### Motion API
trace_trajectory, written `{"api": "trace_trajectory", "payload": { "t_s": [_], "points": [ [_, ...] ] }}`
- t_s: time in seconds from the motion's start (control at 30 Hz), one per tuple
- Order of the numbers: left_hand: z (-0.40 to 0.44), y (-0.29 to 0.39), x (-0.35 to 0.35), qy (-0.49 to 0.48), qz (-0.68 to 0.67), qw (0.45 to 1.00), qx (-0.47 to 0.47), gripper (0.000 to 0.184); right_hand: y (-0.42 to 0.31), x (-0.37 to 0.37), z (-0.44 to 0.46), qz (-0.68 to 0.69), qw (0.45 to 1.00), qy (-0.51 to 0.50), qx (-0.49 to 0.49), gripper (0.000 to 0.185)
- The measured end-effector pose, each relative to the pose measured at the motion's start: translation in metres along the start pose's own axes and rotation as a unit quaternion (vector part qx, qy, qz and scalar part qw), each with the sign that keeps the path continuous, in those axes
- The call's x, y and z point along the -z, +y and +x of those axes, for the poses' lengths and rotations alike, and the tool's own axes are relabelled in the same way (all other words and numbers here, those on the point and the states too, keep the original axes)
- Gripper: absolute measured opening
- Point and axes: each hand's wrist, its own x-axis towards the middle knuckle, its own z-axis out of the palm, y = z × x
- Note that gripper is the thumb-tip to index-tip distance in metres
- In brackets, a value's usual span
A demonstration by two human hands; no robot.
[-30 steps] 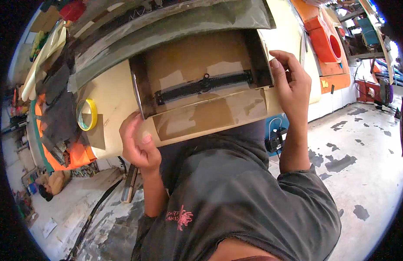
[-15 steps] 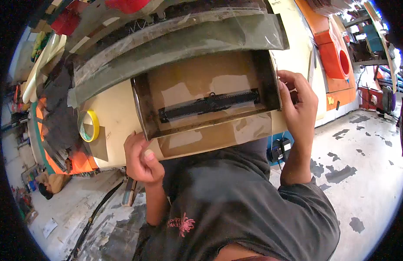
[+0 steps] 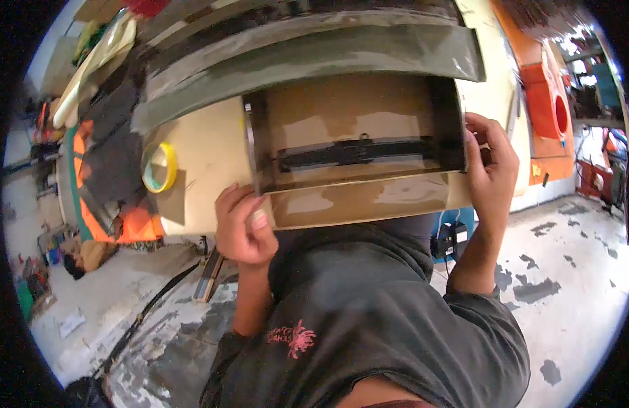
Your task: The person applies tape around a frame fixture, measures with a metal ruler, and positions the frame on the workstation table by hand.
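Note:
An open cardboard box (image 3: 369, 102) with a brown inside and dark side walls lies in front of me, its front flap (image 3: 362, 205) hanging over the table edge toward my body. A long black item with a small ring at its middle (image 3: 358, 151) rests inside; its exact kind is unclear. At the box's front left corner, my left hand (image 3: 248, 228) has its fingers curled against the edge, thumb up. My right hand (image 3: 491, 153) pinches the right wall between thumb and fingers. A dark, plastic-covered flap (image 3: 314, 68) spans the far side of the box.
Yellow tape (image 3: 170, 167) stands on the cream table (image 3: 212, 149) to the left. Dark sheets (image 3: 110, 149) and orange material lie beyond it. An orange-red holder (image 3: 542, 102) sits at the right. A black adapter (image 3: 453, 236) hangs below the table. A person (image 3: 97, 255) is on the floor at far left.
The box has turned slightly and now sits more level, with its left end higher in view. Both hands have stayed at its sides. The whole view has shifted a little.

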Motion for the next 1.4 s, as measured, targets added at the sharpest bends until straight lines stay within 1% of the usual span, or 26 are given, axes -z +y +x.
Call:
{"api": "trace_trajectory", "payload": {
  "t_s": [0.07,0.13,0.17,0.2,0.27,0.3,0.33,0.37,0.43,0.47,0.57,0.6,0.67,0.8,0.87,0.93,1.0,1.07,1.17,1.23,1.3,1.37,1.4],
  "points": [
    [-0.001,-0.004,0.0,-0.001,0.004,1.0,-0.026,0.026,-0.001,0.003,0.0,-0.018,1.0,-0.011,-0.003,0.019],
    [0.003,-0.002,0.001,-0.011,-0.009,1.0,-0.021,0.024,0.0,0.002,0.0,-0.001,1.0,-0.011,0.011,0.02],
    [0.004,-0.001,0.002,-0.01,-0.01,1.0,-0.022,0.023,0.003,0.002,0.0,-0.017,1.0,-0.012,0.019,0.021],
    [0.005,0.0,0.001,-0.01,-0.013,1.0,-0.023,0.022,0.002,0.003,0.0,-0.033,0.999,-0.02,0.008,0.022],
    [0.007,-0.003,0.0,0.009,-0.013,0.999,-0.041,0.019,0.006,0.001,0.0,-0.021,0.999,-0.013,0.02,0.022],
    [0.008,-0.002,0.0,0.005,-0.019,0.999,-0.043,0.018,0.007,0.002,0.0,-0.025,1.0,-0.017,0.002,0.023],
    [0.009,-0.001,0.0,0.0,-0.024,0.999,-0.046,0.017,0.009,0.002,0.0,-0.016,1.0,-0.02,0.013,0.023],
    [0.009,-0.001,0.001,0.009,-0.012,0.999,-0.048,0.017,0.01,0.002,0.001,-0.022,0.999,-0.021,0.012,0.023],
    [0.009,-0.001,0.0,-0.002,-0.045,0.998,-0.042,0.016,0.014,0.002,0.002,-0.022,0.999,-0.027,0.001,0.025],
    [0.009,-0.001,0.0,0.008,-0.036,0.998,-0.043,0.016,0.017,0.003,0.003,-0.015,0.999,-0.029,0.013,0.025],
    [0.009,0.0,0.0,0.016,-0.05,0.997,-0.052,0.014,0.022,0.003,0.004,-0.05,0.998,-0.029,0.019,0.027],
    [0.008,0.0,0.0,0.024,-0.046,0.997,-0.054,0.014,0.023,0.002,0.004,-0.047,0.998,-0.029,0.027,0.027],
    [0.008,-0.001,-0.002,0.03,-0.067,0.996,-0.055,0.013,0.025,0.002,0.005,-0.027,0.999,-0.028,0.014,0.027],
    [0.006,-0.002,-0.001,0.04,-0.067,0.995,-0.061,0.012,0.021,0.003,0.005,0.007,0.999,-0.023,0.046,0.025],
    [0.005,-0.002,-0.002,0.04,-0.068,0.995,-0.055,0.013,0.011,0.007,0.004,-0.005,0.999,-0.05,0.008,0.025],
    [0.003,-0.001,0.0,0.041,-0.066,0.995,-0.058,0.014,0.026,0.005,0.007,-0.001,0.998,-0.042,0.041,0.027],
    [0.005,0.001,0.003,0.037,-0.061,0.996,-0.057,0.014,0.027,0.003,0.008,0.009,0.998,-0.032,0.047,0.027],
    [0.004,0.003,0.006,0.028,-0.11,0.994,0.003,0.016,0.023,0.004,0.008,0.019,0.998,-0.041,0.035,0.027],
    [0.006,0.002,0.022,0.046,-0.127,0.991,0.022,0.017,0.018,0.007,0.006,0.015,0.998,-0.061,0.008,0.026],
    [0.012,-0.004,0.038,0.103,-0.103,0.989,0.015,0.016,0.019,0.007,0.007,0.004,0.998,-0.068,0.0,0.026],
    [0.014,-0.016,0.058,0.178,-0.069,0.977,0.096,0.018,0.022,0.007,0.007,0.032,0.997,-0.065,0.018,0.026],
    [0.024,-0.046,0.079,0.269,-0.078,0.945,0.167,0.023,0.021,0.007,0.007,0.015,0.998,-0.06,0.023,0.026],
    [0.025,-0.062,0.096,0.281,-0.05,0.936,0.205,0.028,0.021,0.007,0.007,-0.002,0.998,-0.056,0.029,0.026]
  ]
}}
